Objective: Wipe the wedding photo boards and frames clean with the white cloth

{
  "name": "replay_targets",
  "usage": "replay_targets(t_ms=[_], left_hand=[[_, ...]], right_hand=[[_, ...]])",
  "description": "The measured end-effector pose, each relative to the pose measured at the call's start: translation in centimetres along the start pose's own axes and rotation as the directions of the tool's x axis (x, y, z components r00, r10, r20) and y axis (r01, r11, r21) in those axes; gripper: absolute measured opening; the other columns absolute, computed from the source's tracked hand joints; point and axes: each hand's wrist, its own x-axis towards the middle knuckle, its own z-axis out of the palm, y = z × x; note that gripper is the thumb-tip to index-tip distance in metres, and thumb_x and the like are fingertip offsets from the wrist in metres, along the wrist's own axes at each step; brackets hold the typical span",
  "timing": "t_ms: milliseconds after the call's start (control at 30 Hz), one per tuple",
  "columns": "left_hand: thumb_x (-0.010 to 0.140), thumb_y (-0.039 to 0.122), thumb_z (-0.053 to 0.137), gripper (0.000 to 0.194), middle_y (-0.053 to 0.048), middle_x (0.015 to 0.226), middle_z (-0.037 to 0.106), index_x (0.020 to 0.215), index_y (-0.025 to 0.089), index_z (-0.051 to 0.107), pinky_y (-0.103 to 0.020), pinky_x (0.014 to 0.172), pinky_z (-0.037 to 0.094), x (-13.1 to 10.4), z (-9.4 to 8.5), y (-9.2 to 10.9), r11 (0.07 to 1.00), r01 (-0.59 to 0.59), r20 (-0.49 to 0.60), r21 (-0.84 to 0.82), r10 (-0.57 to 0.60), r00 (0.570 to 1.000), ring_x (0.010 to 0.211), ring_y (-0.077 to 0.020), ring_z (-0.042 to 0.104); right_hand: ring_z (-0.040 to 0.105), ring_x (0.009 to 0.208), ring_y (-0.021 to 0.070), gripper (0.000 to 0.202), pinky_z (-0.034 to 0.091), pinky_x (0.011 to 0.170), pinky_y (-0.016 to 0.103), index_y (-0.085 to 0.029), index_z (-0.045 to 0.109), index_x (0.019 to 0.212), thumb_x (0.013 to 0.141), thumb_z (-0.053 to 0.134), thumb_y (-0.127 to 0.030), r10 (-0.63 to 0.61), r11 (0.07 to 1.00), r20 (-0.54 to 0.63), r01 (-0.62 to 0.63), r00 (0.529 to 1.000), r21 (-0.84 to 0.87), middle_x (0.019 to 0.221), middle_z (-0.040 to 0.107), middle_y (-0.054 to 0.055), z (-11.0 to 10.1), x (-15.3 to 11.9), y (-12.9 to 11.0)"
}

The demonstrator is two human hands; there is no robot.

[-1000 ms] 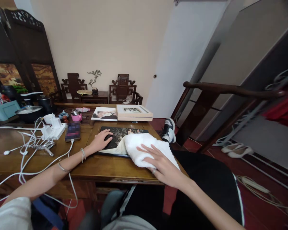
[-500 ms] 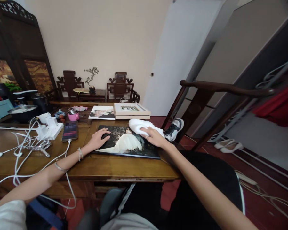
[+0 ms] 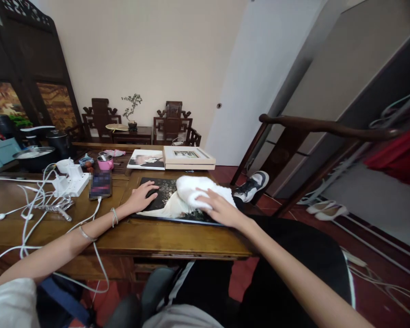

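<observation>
A dark photo panel [image 3: 160, 193] with a picture of a white gown lies flat on the wooden table [image 3: 191, 239]. My left hand [image 3: 142, 197] rests on its left edge, fingers stretched out and a bracelet at the wrist. On the panel's right half, my right hand [image 3: 218, 207] grips a bunched white cloth [image 3: 191, 187], pressing it against the surface. The cloth covers much of the pictured gown and the panel's upper right corner.
Behind the panel lie a white-framed picture box [image 3: 187, 157] and a flat photo print [image 3: 146, 159]. To the left are a phone [image 3: 100, 184], a power strip [image 3: 77, 184] with tangled cables, a pink cup [image 3: 105, 161] and a pan [image 3: 34, 157]. A wooden chair [image 3: 324, 125] stands right.
My right hand has moved the white cloth toward me and slightly left, over the pictured gown. My left hand stays on the panel's left edge. The view has shifted slightly.
</observation>
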Motion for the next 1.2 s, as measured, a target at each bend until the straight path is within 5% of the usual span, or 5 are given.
replay_targets(t_ms=[200,600,967,1067,1200], left_hand=[[0.093,0.037,0.047,0.033,-0.005,0.144,0.047,0.123,0.026,0.057,-0.047,0.111,0.029,-0.2,0.0,0.3,1.0,0.014,-0.023,-0.007,-0.014,1.0,0.138,-0.0225,0.036],[0.095,0.037,0.044,0.034,-0.006,0.146,0.045,0.125,0.024,0.055,-0.05,0.11,0.031,0.3,0.3,0.0,1.0,0.006,-0.011,0.026,-0.005,1.0,0.138,-0.023,0.036],[0.095,0.037,0.04,0.044,-0.01,0.15,0.037,0.134,0.019,0.049,-0.048,0.112,0.029,0.5,0.1,-0.4,0.998,0.035,-0.004,0.048,-0.035,0.999,0.14,-0.0235,0.032],[0.096,0.038,0.037,0.044,-0.01,0.149,0.04,0.133,0.018,0.051,-0.046,0.113,0.029,0.5,0.2,-0.4,0.998,0.049,-0.004,0.048,-0.049,0.999,0.139,-0.0233,0.034],[0.098,0.033,0.029,0.044,-0.009,0.149,0.04,0.132,0.017,0.052,-0.047,0.113,0.029,0.4,0.1,0.1,0.995,0.093,0.003,0.04,-0.093,0.996,0.14,-0.0222,0.033]], right_hand=[[0.051,0.121,0.0326,0.037,0.04,0.097,0.053,-0.017,0.06,0.116,0.085,0.04,-0.014,0.082,0.994,-0.07,-0.086,0.994,-0.062,0.124,0.062,0.015,1.0,5.4,3.5],[0.019,0.144,0.026,0.045,0.018,0.115,0.055,-0.022,0.061,0.108,0.071,0.044,-0.004,-0.123,0.99,0.071,0.118,0.99,0.075,0.151,0.038,0.005,-1.2,-7.1,-6.6],[0.054,0.115,0.0309,0.032,0.04,0.095,0.047,-0.019,0.061,0.116,0.088,0.045,-0.02,0.041,0.999,-0.033,-0.042,0.999,-0.026,0.122,0.062,0.014,0.8,6.6,1.5],[0.049,0.123,0.0323,0.032,0.037,0.098,0.049,-0.019,0.062,0.116,0.088,0.047,-0.019,0.06,0.998,-0.037,-0.061,0.998,-0.031,0.122,0.062,0.015,1.0,6.5,-0.4],[0.037,0.136,0.0306,0.033,0.029,0.107,0.051,-0.02,0.062,0.114,0.086,0.046,-0.013,-0.05,0.997,0.026,0.048,0.998,0.065,0.14,0.05,0.016,0.3,1.9,-6.0]])
